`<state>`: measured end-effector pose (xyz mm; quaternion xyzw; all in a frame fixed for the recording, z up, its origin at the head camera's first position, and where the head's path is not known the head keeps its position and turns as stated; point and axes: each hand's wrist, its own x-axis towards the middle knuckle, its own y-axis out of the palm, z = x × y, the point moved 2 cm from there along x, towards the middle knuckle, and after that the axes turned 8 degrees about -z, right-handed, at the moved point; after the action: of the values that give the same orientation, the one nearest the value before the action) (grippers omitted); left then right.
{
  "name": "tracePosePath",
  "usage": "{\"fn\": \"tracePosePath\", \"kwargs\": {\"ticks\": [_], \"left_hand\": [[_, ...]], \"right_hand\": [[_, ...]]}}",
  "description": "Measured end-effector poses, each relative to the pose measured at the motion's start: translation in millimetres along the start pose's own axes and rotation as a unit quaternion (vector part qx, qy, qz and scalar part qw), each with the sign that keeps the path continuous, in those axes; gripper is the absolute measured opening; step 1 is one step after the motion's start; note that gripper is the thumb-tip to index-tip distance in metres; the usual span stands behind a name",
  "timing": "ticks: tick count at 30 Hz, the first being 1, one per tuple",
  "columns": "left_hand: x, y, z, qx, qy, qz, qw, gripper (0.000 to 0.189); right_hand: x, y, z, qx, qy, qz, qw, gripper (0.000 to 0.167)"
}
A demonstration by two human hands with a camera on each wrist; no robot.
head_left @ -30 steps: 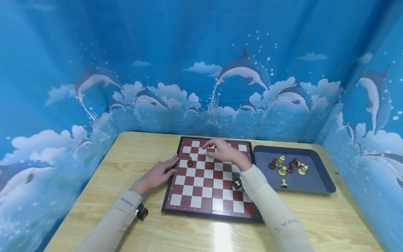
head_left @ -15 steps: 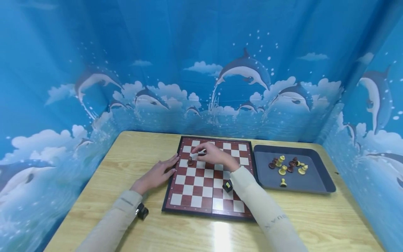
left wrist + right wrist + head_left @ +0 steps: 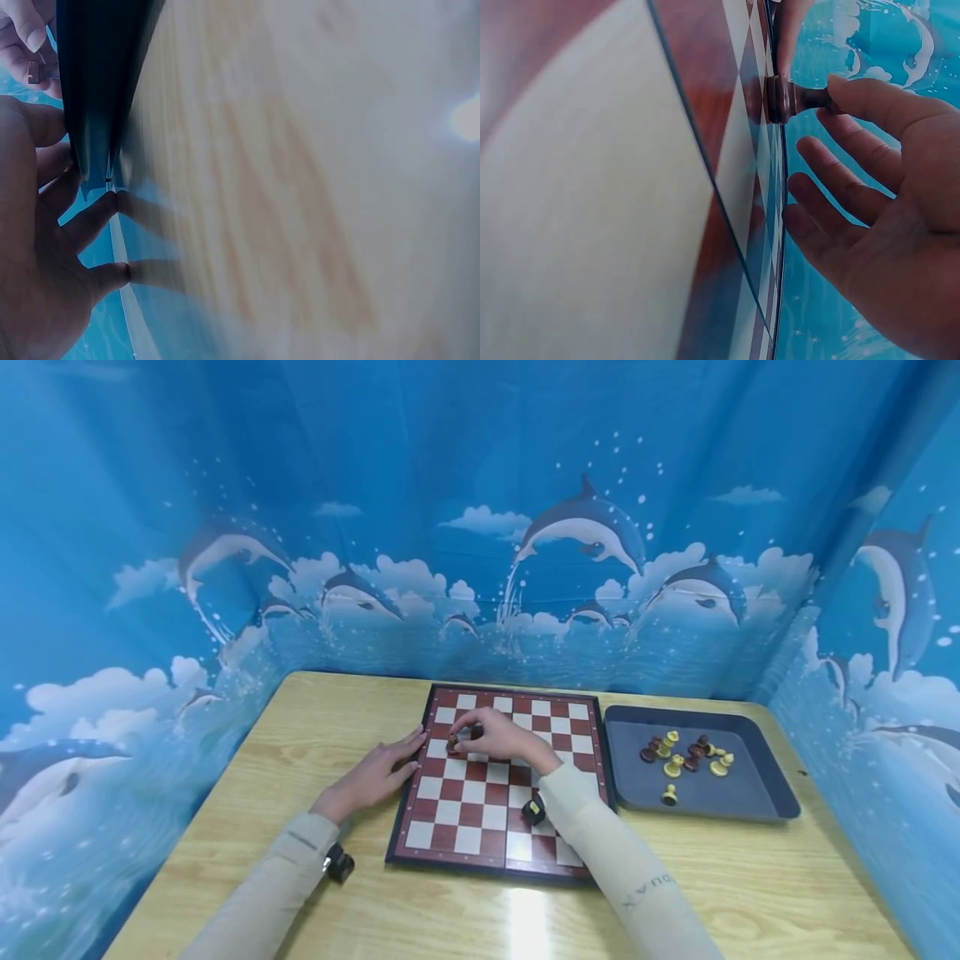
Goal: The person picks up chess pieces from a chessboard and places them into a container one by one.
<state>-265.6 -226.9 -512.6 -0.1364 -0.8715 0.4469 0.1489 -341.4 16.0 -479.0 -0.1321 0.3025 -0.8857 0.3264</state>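
A dark brown chess piece (image 3: pixel 782 99) stands upright on the left part of the red and white chessboard (image 3: pixel 470 839). Thumb and index finger of my right hand (image 3: pixel 495 737) pinch its top, which they cover in the right wrist view. The other fingers of that hand stay loosely spread above the board. My left hand (image 3: pixel 371 777) rests at the board's left edge, its fingertips touching the rim. In the left wrist view, the left fingers (image 3: pixel 94 221) are extended along the dark board edge (image 3: pixel 97 82), and they hold nothing.
A dark grey tray (image 3: pixel 738 802) sits right of the board, holding several yellow and brown chess pieces. One yellow piece (image 3: pixel 670 794) lies near its front wall. A blue dolphin-print curtain (image 3: pixel 480 527) surrounds the back and sides of the wooden table (image 3: pixel 337 710).
My right hand has moved left across the board to the brown chess piece and now pinches it. The yellow piece in the tray has rolled slightly left. The left hand stays put.
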Motion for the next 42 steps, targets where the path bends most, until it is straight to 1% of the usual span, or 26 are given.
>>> {"fn": "tracePosePath", "kwargs": {"ticks": [12,16,18,21,24,29,30,36,40,42], "left_hand": [[0.9,2.5,3.1,0.003,0.005,-0.003,1.0000,0.056],[1.1,3.2,3.1,0.004,0.001,-0.003,1.0000,0.056],[1.5,3.4,2.6,0.004,-0.001,-0.002,1.0000,0.056],[2.0,3.7,2.6,0.006,0.000,-0.003,1.0000,0.056],[1.8,3.9,2.9,0.005,0.004,-0.005,1.0000,0.056],[0.2,2.3,2.1,0.008,0.008,-0.012,0.9999,0.056],[0.2,1.8,1.5,0.009,0.005,-0.011,0.9999,0.056],[0.6,1.4,-0.4,0.011,-0.009,-0.005,0.9999,0.056],[0.3,2.5,0.7,0.012,-0.002,-0.005,0.9999,0.056],[0.2,3.0,1.3,0.012,0.000,-0.006,0.9999,0.056]], "right_hand": [[0.6,5.5,4.6,-0.017,-0.001,-0.016,0.9997,0.025],[1.2,5.2,5.8,-0.026,-0.016,-0.018,0.9994,0.020],[1.4,3.3,6.7,-0.016,-0.024,-0.023,0.9993,0.020],[0.1,-3.4,9.6,0.011,-0.030,-0.040,0.9987,0.024],[-3.5,-12.1,12.7,0.033,-0.033,-0.056,0.9973,0.027],[-11.7,-22.5,14.4,0.039,-0.038,-0.069,0.9961,0.025],[-13.2,-23.6,14.1,0.039,-0.039,-0.071,0.9959,0.025],[-24.0,-25.6,11.8,0.056,-0.025,-0.077,0.9952,0.030],[-34.2,-25.2,8.6,0.060,-0.010,-0.084,0.9947,0.033],[-39.2,-25.4,6.7,0.062,-0.009,-0.087,0.9942,0.032]]}}
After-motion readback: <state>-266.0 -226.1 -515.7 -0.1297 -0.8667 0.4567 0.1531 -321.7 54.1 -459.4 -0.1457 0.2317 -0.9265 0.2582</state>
